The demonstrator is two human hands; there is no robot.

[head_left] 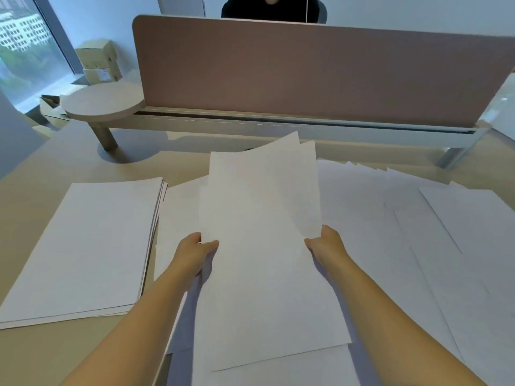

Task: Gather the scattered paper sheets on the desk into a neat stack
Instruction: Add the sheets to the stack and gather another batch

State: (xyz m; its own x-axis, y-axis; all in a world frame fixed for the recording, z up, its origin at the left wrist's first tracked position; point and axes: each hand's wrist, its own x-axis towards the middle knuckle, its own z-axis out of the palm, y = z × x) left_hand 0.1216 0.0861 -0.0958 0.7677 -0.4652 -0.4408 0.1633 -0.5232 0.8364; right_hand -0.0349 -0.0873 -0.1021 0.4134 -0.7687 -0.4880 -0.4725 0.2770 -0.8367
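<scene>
Both hands grasp a small bundle of loose white paper sheets (262,218), lifted above the desk: the left hand (195,253) pinches its left edge with the thumb on top, the right hand (324,246) does the same on the right edge. The bundle is uneven, its far corners fanning apart.

To the left, a squared stack of white sheets (83,246) already lies on the beige desk (41,355), so I judge the job partly done. More white sheets lie spread across the right side (418,232), still to collect.

The only containers, tan cardboard boxes (97,61) by the window, look closed; contents unseen.
</scene>
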